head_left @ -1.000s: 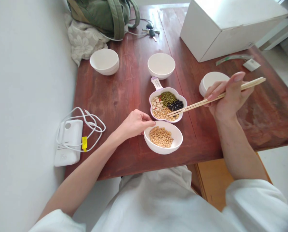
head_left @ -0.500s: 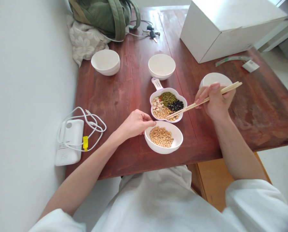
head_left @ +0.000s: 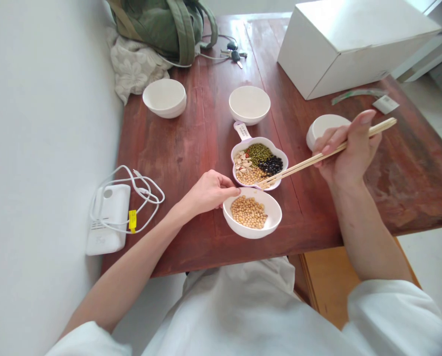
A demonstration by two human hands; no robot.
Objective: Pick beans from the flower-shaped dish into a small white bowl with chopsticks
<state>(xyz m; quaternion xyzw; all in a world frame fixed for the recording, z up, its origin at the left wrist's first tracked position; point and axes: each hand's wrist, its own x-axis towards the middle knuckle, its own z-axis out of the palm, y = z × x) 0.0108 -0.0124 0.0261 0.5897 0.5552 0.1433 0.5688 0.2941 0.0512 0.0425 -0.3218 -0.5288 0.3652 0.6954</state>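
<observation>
My left hand (head_left: 215, 190) pinches the left rim of a white bowl (head_left: 252, 232) near the table's front edge. Soybeans (head_left: 247, 212) lie heaped inside that bowl. In my right hand (head_left: 349, 151) is a pair of chopsticks (head_left: 317, 158), slanting down to the left. Their tips are at the front edge of a flower-shaped dish (head_left: 285, 154), just behind the bowl. Green mung beans (head_left: 258, 153), black beans (head_left: 272, 165), pale peanuts (head_left: 242, 162) and more soybeans (head_left: 249, 176) sit in separate patches in this dish. Whether the tips grip a bean is too small to tell.
Three more white bowls stand farther back: left (head_left: 165, 99), middle (head_left: 249, 105) and right (head_left: 323, 129), the last partly behind my right hand. A power bank (head_left: 110, 220) with a cable lies left. A green bag (head_left: 161, 29), keys (head_left: 234, 53) and a white box (head_left: 339, 49) are behind.
My right hand has shifted right and tilted, its thumb now raised higher. The chopstick tips have moved slightly right and down toward the dish's front rim. My left hand still pinches the bowl.
</observation>
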